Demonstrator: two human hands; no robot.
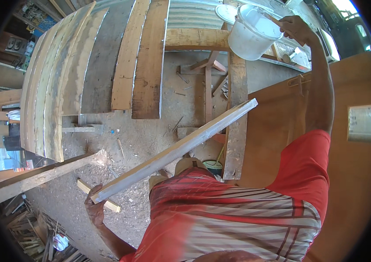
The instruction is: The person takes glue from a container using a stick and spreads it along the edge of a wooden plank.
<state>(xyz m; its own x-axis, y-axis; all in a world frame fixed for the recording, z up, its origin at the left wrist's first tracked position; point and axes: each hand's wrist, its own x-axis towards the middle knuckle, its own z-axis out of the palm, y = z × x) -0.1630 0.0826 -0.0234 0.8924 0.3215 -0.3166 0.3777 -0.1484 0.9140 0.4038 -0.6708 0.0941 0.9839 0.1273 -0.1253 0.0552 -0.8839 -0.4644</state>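
My left hand (94, 206) grips the near end of a long narrow wooden board (172, 150), which slants up to the right across my front. The long side facing up looks pale and smeared. At the upper right my right arm is stretched out, and my right hand (297, 29) is closed on a stick-like handle (273, 19). Its other end reaches into a white plastic bucket (249, 41) holding something white; whether it is a brush or a plain stick is hidden. The bucket stands on a wooden beam (194, 40).
Several wide planks (148, 65) with white-streaked edges lie side by side at the left. A white round lid (226, 14) sits behind the bucket. A large brown panel (281, 131) stands at the right. Below left are a thick beam (50, 172) and a pile of wood scraps (37, 233).
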